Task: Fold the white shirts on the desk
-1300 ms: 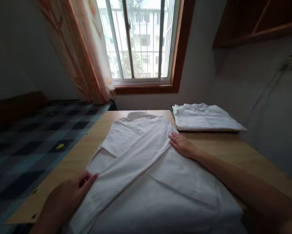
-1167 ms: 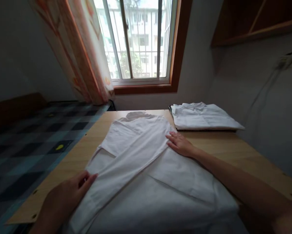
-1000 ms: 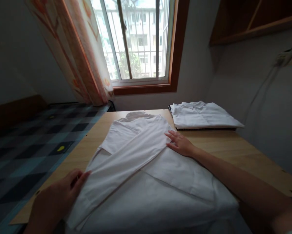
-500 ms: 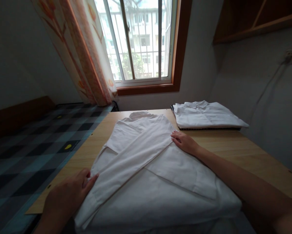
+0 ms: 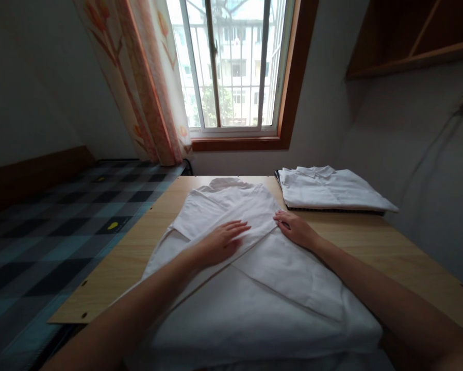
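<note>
And there, in the head view, lay the shirt (image 5: 274, 304) on the table (image 5: 370, 247), collar towards the window (image 5: 231, 72), both sleeves apparently crossed over already, the wide body seemingly yet to be folded in! The left hand (image 5: 226, 241), fingers straight and gripping nothing, was over the upper sleeve, while the right hand (image 5: 296, 228) curled lightly at the shirt's edge, pinching or merely pressing, impossible to tell. Beyond it sat a finished-looking white pile (image 5: 332, 189), neatly folded!

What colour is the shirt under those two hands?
The shirt is white, showing best in the head view.
</note>
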`<state>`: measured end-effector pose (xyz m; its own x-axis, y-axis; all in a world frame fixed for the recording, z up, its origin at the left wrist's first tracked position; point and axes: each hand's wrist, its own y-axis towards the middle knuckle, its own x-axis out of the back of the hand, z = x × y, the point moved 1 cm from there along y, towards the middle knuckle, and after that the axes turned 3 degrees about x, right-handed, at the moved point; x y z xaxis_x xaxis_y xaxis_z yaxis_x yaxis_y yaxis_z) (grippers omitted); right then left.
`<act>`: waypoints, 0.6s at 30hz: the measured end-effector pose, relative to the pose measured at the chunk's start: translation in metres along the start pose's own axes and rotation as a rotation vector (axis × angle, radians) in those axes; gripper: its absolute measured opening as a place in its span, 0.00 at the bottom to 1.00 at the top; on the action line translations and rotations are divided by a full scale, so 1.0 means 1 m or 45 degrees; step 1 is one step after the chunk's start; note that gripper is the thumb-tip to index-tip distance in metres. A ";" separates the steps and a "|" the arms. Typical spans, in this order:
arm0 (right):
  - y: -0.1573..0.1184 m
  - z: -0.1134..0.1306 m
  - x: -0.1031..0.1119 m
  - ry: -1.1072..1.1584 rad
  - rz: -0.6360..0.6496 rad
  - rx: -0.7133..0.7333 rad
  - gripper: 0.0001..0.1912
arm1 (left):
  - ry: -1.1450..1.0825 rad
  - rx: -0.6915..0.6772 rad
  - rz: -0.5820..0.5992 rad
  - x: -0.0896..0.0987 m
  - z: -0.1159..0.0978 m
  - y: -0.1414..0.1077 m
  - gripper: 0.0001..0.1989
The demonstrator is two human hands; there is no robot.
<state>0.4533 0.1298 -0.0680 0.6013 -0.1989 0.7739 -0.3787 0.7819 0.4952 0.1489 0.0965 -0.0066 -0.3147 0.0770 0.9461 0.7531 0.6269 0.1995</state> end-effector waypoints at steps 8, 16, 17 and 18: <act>0.002 0.004 0.003 -0.021 0.044 -0.022 0.17 | 0.164 0.078 0.247 -0.023 -0.002 -0.010 0.27; 0.017 0.038 -0.016 -0.295 0.313 -0.134 0.25 | 0.188 0.105 0.261 -0.023 0.007 0.002 0.27; 0.021 0.040 -0.022 -0.294 0.360 -0.173 0.26 | 0.197 0.113 0.266 -0.023 0.010 0.004 0.27; 0.025 0.040 -0.027 -0.295 0.395 -0.206 0.27 | 0.205 0.119 0.269 -0.023 0.015 0.007 0.27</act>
<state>0.3993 0.1312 -0.0609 0.2948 -0.0524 0.9541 -0.3906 0.9046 0.1704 0.1526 0.1107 -0.0310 -0.0548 0.0939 0.9941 0.7335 0.6792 -0.0237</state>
